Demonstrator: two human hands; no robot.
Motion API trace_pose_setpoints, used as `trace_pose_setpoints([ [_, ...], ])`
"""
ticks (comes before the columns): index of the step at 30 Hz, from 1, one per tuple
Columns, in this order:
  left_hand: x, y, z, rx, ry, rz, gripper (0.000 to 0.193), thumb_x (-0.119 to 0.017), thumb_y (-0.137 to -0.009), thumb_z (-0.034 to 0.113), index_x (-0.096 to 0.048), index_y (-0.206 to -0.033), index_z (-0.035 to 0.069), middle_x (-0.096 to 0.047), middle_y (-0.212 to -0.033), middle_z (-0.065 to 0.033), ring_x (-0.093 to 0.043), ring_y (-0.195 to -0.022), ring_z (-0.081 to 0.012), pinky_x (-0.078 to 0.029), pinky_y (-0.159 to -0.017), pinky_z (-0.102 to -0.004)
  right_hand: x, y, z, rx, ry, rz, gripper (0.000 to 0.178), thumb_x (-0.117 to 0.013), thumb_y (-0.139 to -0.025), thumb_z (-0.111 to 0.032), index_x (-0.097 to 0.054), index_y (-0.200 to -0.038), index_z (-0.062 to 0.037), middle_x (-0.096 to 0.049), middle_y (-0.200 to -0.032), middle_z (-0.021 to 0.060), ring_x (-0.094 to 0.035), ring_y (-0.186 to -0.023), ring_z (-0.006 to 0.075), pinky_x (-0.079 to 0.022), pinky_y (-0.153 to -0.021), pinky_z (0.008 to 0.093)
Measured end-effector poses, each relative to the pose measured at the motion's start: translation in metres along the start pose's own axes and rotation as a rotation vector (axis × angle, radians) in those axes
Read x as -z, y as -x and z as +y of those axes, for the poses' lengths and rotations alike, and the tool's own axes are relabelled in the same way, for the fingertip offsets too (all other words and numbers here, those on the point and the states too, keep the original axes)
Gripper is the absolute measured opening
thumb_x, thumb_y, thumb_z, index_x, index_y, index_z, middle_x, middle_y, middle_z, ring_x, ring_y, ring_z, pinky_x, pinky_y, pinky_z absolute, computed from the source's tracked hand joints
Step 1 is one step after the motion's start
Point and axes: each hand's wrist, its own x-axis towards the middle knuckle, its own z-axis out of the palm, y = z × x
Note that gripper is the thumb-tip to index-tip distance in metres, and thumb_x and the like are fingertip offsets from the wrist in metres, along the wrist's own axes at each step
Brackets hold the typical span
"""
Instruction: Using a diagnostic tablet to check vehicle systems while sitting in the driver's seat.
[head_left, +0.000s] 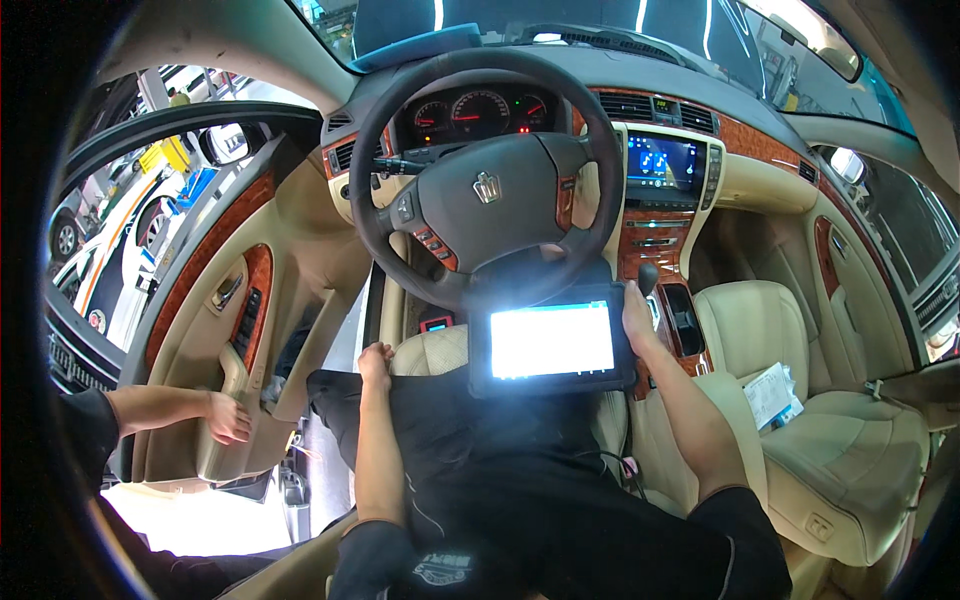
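A thick-cased black tablet [553, 341] with a bright, washed-out screen sits over my lap, just below the steering wheel [487, 190]. My right hand [638, 318] grips its right edge; the fingers behind the case are hidden. Left of the tablet, my left hand [375, 364] is curled closed near the edge of the beige driver's seat [432, 352], with nothing visible in it. Another person's hand [229, 418] rests on the armrest of the open driver's door [225, 310].
The gear lever [648, 277] stands just beyond my right hand, beside the wood-trimmed console. A lit centre screen [662, 162] and the instrument cluster [478, 113] are on. Papers [773, 396] lie on the passenger seat [850, 430]. A dark cable [628, 440] runs beside my seat.
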Motion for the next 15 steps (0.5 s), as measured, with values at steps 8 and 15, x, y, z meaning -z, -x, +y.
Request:
trace_pose_setpoints([
  [8,-0.004,0.013,0.007,0.018,0.018,-0.016,0.015,-0.051,-0.08,0.01,-0.055,-0.087,-0.003,-0.059,-0.076,-0.0096,-0.055,-0.059,-0.0132,-0.043,-0.052,-0.0228,0.0,-0.002,0.008,-0.071,-0.004,0.004,0.06,-0.022,-0.097,-0.041,-0.036,-0.132,0.0055,-0.038,-0.136,0.0232,-0.033,-0.129,0.0335,-0.023,-0.107,0.0343],
  [15,-0.003,0.003,0.004,0.009,0.023,-0.03,0.017,-0.05,-0.081,0.01,-0.055,-0.089,-0.004,-0.059,-0.079,-0.0111,-0.055,-0.061,-0.0149,-0.044,-0.055,-0.0241,0.0,-0.008,0.015,0.02,-0.042,-0.037,0.057,-0.024,-0.098,-0.04,-0.04,-0.128,0.0056,-0.045,-0.127,0.0201,-0.04,-0.121,0.0281,-0.028,-0.102,0.0326],
])
